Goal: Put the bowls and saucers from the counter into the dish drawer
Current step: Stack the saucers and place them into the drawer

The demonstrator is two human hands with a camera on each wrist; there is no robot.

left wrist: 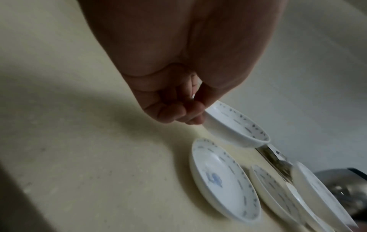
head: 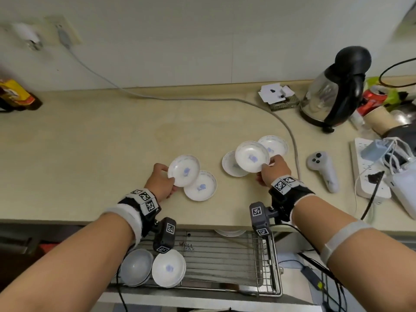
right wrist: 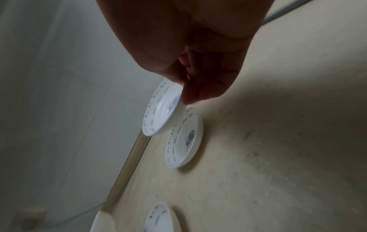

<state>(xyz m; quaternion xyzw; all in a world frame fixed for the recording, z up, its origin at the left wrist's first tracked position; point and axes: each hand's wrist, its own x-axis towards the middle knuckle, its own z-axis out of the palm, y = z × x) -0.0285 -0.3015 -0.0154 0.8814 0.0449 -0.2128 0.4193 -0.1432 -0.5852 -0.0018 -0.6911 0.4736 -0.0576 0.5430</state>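
Observation:
My left hand (head: 168, 175) pinches the rim of a white saucer with a blue motif (head: 184, 170), lifted above the counter (head: 90, 143); the left wrist view shows the fingers (left wrist: 195, 109) curled on that saucer (left wrist: 236, 125). Beside it another saucer (head: 200, 186) lies flat. My right hand (head: 266, 167) holds a second saucer (head: 252, 156) by its edge, raised over two more saucers (head: 273, 146) (head: 231, 165). Below the counter the dish drawer's wire rack (head: 225, 255) is pulled out, with two stacks of white bowls (head: 136, 266) (head: 168, 269) at its left.
A glass kettle (head: 333, 93) and clutter stand at the back right. A grey controller (head: 323, 170) and a power strip (head: 369, 167) lie right of the saucers. A grey cable (head: 292, 140) crosses the counter. A bottle (head: 15, 95) stands far left.

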